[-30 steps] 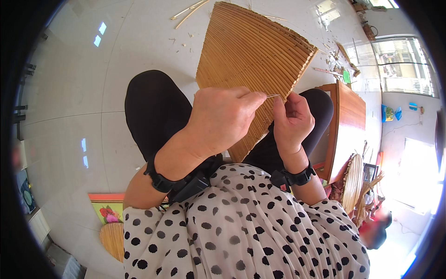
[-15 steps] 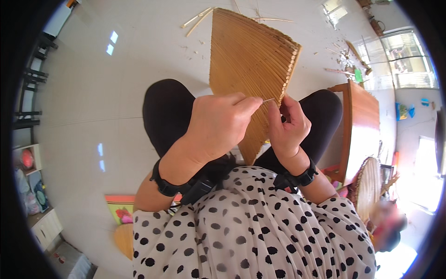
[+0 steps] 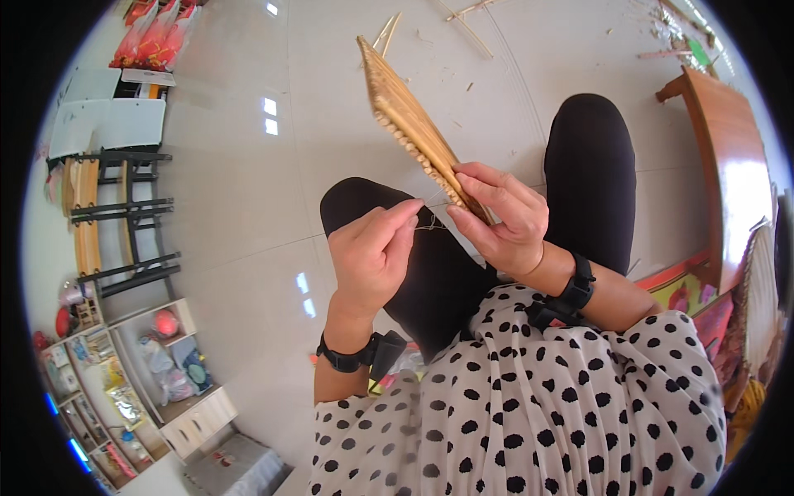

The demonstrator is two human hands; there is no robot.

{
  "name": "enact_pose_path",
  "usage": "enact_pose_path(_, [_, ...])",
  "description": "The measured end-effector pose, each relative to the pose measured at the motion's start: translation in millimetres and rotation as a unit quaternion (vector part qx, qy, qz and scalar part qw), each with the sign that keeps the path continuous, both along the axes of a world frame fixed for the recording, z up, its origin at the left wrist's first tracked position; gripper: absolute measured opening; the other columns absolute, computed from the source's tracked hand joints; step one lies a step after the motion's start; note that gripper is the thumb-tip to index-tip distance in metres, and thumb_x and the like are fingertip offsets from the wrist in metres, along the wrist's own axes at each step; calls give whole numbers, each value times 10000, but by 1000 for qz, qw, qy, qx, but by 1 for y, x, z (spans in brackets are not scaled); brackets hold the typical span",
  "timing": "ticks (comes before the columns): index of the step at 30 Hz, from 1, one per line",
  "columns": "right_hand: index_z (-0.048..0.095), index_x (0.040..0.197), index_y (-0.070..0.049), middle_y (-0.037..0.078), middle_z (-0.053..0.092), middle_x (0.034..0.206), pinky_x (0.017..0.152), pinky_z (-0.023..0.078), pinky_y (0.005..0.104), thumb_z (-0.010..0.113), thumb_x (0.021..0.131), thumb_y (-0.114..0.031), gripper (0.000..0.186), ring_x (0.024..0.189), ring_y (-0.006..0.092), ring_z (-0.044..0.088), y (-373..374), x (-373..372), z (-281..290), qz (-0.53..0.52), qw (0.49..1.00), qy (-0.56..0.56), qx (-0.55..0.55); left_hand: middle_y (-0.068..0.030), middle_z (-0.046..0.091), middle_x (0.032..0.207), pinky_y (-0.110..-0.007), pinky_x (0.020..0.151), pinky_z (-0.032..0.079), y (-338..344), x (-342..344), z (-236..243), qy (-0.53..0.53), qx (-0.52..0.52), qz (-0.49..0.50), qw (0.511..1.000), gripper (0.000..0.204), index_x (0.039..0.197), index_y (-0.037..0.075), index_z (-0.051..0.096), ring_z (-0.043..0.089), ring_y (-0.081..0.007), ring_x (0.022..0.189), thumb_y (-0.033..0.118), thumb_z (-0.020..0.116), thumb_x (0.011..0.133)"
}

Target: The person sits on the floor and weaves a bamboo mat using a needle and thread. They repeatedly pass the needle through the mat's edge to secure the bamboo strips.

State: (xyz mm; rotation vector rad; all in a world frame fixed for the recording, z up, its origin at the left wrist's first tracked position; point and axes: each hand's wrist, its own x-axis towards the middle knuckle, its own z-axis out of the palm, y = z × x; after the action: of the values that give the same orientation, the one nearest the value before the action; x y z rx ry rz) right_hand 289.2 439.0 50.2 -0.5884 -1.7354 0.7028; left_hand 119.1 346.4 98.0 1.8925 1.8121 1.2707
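A tan panel of stiff plant stalks, laid side by side, stands tilted on edge above my lap. The round cut ends of its stalks line the side facing left. My right hand grips the panel's near end, thumb on the stalk-end side and fingers on the other face. Just left of it, my left hand is closed in a pinch. A thin pale thread runs in a loose loop between its fingertips and the panel. Whether a needle is also in that pinch is too small to tell.
Loose stalks and small scraps lie on the tiled floor ahead. A wooden table stands at the right. Along the left are black folding frames, a shelf unit with goods, and red bags.
The panel has turned from its broad face to nearly edge-on, its stalk ends now facing left. My left hand has drawn away from it and lower. The view has swung left; a thread loop now shows.
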Motion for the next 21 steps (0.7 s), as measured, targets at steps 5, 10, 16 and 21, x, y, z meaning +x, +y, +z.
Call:
enact_pose_path(5, [741,1028,-11,116,728,1024,674,584,325,883,697,-66,365,789,244,702,-3,-3,-2,13,999,2,-30,-55,530,611,-276,469,378,-4,-3,0,25,-14,13,1000,198,1044,9,738,507,-146,503,-72,711,866])
enact_pose_path(10, [734,1036,-4,112,718,1023,687,571,337,879,681,-46,386,834,257,687,1,-5,-7,29,999,30,-16,-42,500,605,-267,467,352,-4,-2,-3,39,-11,29,999,185,1042,12,740,477,-137,501,-61,717,874])
enact_pose_path(16, [725,1046,16,117,715,1017,681,567,334,867,678,-18,396,817,260,670,3,-4,-5,46,997,47,-35,-41,500,613,-267,474,354,-1,6,-3,29,-15,42,999,184,1037,9,735,478,-135,508,-71,712,873])
enact_pose_path(21, [728,1040,22,123,717,1023,677,567,334,864,673,-8,393,801,260,665,4,-3,-3,41,997,48,-39,-42,512,627,-265,481,359,6,9,0,17,-17,41,999,194,1039,5,726,479,-129,518,-90,704,871])
